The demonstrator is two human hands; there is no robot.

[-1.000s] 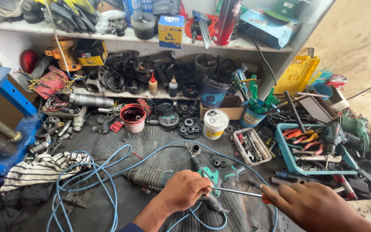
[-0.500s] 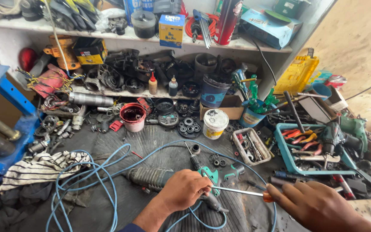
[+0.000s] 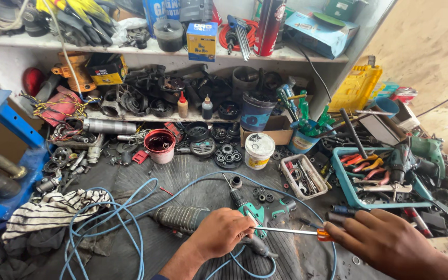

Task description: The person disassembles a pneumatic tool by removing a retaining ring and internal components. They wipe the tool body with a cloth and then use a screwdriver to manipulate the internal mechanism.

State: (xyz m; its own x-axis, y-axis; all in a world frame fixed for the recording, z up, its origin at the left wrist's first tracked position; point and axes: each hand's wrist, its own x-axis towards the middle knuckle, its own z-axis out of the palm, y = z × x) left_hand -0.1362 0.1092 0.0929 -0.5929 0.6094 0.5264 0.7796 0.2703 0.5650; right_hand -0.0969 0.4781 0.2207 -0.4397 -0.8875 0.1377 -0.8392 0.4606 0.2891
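Barely anything has shifted since a second ago: the right hand (image 3: 390, 243) has eased a touch to the right, and the screwdriver (image 3: 291, 231) with it. That hand's grip is pinched on the orange handle, the thin shaft lying almost flat and pointing left, tip meeting the green-and-black power tool (image 3: 257, 215) on the near middle of the table (image 3: 193, 181). The left hand (image 3: 224, 233) lies over the tool's body, fingers curled down on it, most likely pinning it so the driver's push does not slide it away.

Room is tight. The blue cable (image 3: 125, 207) loops round the near left and curls under the tool. Loose bearings and washers (image 3: 263, 194) sit just beyond it. A small white parts tray (image 3: 302, 176) and a teal tray (image 3: 340, 179) of pliers crowd the right, close to the driving hand. A striped cloth (image 3: 53, 207) lies at the far left. The barest stretch of table is the dark ribbed mat between cable and red tub (image 3: 159, 145).
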